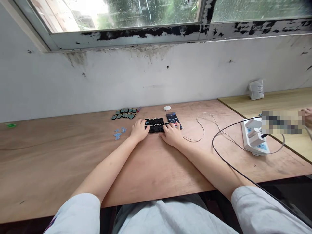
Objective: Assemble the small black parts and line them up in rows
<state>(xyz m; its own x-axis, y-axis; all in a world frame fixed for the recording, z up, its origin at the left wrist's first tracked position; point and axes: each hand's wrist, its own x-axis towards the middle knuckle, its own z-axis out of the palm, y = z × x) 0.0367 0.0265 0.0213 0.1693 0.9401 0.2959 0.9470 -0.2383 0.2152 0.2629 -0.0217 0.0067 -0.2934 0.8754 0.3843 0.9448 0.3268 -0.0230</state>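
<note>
Two rows of black slotted plastic parts (156, 129) lie side by side on the table, between my hands. My left hand (138, 130) is at their left end, fingers bent, thumb against the front row. A small blue-grey patch shows by its fingertips, too small to make out. At the right end, my right hand (172, 134) has thumb and index finger around the front row. Its outer fingers reach over the lower part of a phone (172, 117) showing a running-time display. Left of my left hand lie small light-blue pieces (117, 134).
Behind the left hand, several dark-edged grey-green squares (124, 113) lie beside a purple-red stick (139, 109). A white case (167, 108) sits near the wall. At right are cables, a power strip (255, 139), a white packet (256, 89) and another person's hand (308, 117).
</note>
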